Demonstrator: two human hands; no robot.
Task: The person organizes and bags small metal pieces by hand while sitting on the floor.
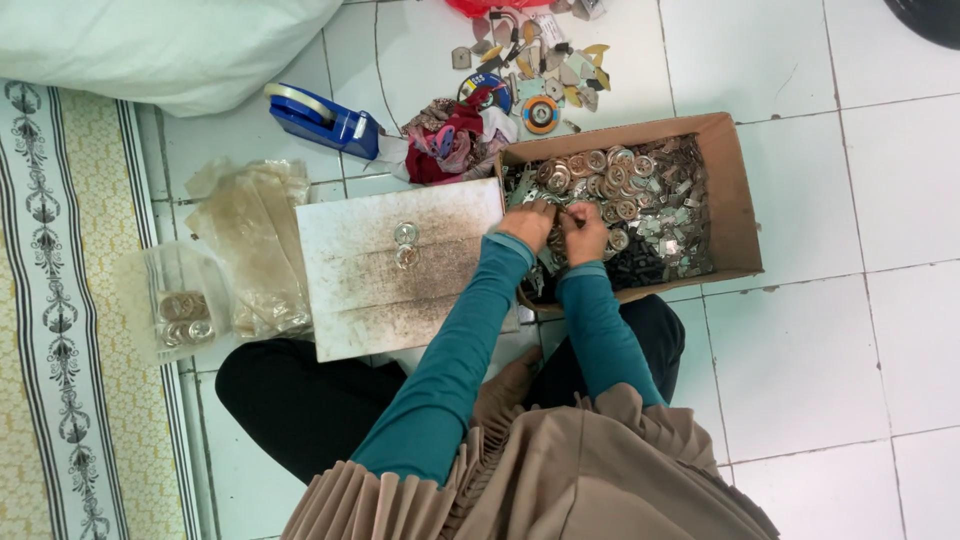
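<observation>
A brown cardboard box [738, 190] on the tiled floor holds several round silver metal rings and small metal parts [640, 195]. My left hand [528, 222] and my right hand [585, 230] are both inside the box at its near left side, fingers curled among the parts. What each hand grips is too small to tell. Both arms wear teal sleeves. Left of the box lies a worn white board [350, 290] with two silver rings [405, 245] on it.
Clear plastic bags [255, 235] and a small bag of rings [183, 318] lie left of the board. A blue tape dispenser [325, 120], fabric scraps [450, 140] and loose parts [535, 70] lie beyond. A patterned mat [60, 320] runs along the left.
</observation>
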